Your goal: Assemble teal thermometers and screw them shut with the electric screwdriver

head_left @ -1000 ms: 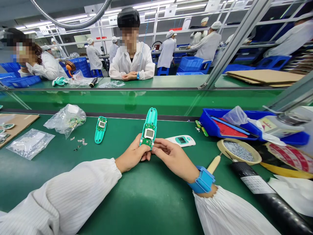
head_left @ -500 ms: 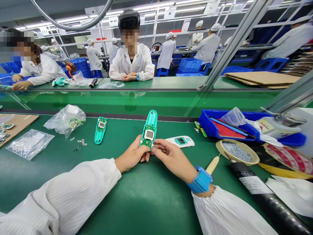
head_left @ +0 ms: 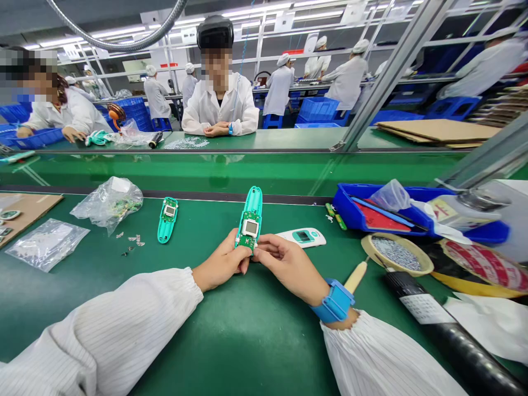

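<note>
Upright between my hands is a turquoise casing half with a green circuit board and a small square screen [head_left: 251, 226]. My left hand [head_left: 223, 259] grips its lower left side, thumb across the bottom of the board. At the lower right edge, the fingers of my right hand [head_left: 291, 267] are closed on the same casing; their tips are partly hidden. Just behind that hand lies a white handheld device with a display [head_left: 303, 236]. A second turquoise casing half with a board [head_left: 168, 220] rests on the green table to the left, near several small metal pieces [head_left: 135, 238].
Clear plastic bags [head_left: 109, 203] lie at the left. To the right are a blue tray [head_left: 358, 217], a dish of screws [head_left: 396, 253], a tool with a pale handle [head_left: 355, 276] and a black electric screwdriver [head_left: 437, 319]. A co-worker [head_left: 220, 104] sits across the green belt [head_left: 289, 173].
My hands and the casing keep nearly the same pose; the view shifts slightly. At the far left, a co-worker's hand has moved right, and a pale green piece now shows on the belt.
</note>
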Motion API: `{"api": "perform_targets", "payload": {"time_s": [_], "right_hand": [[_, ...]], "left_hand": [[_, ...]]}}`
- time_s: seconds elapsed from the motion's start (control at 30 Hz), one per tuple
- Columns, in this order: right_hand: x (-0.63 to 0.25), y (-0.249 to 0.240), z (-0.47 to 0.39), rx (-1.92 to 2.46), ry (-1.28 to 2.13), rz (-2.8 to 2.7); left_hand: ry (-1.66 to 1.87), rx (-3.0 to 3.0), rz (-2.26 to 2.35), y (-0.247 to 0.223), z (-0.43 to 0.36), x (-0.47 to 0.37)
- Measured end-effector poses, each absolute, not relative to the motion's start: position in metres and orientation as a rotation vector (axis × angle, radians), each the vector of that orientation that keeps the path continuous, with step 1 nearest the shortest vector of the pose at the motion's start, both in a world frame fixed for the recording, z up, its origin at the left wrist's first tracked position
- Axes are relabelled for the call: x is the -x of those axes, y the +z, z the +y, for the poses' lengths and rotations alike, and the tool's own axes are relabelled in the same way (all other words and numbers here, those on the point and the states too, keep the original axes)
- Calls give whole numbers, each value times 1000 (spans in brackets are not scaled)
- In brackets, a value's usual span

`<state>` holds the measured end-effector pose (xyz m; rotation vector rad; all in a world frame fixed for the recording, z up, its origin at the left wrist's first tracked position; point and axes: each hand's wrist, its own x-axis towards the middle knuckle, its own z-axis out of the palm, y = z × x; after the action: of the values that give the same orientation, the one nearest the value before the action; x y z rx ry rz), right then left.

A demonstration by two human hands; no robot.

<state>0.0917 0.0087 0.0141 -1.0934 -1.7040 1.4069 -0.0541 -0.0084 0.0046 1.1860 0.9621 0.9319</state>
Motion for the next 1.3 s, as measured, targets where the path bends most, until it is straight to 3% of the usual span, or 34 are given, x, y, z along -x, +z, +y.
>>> {"api": "perform_targets", "payload": {"time_s": [1.3], "right_hand": [[-97, 17, 13, 1117, 1496, -1651]], "left_hand": [[951, -1269, 993, 7, -10, 52]]}}
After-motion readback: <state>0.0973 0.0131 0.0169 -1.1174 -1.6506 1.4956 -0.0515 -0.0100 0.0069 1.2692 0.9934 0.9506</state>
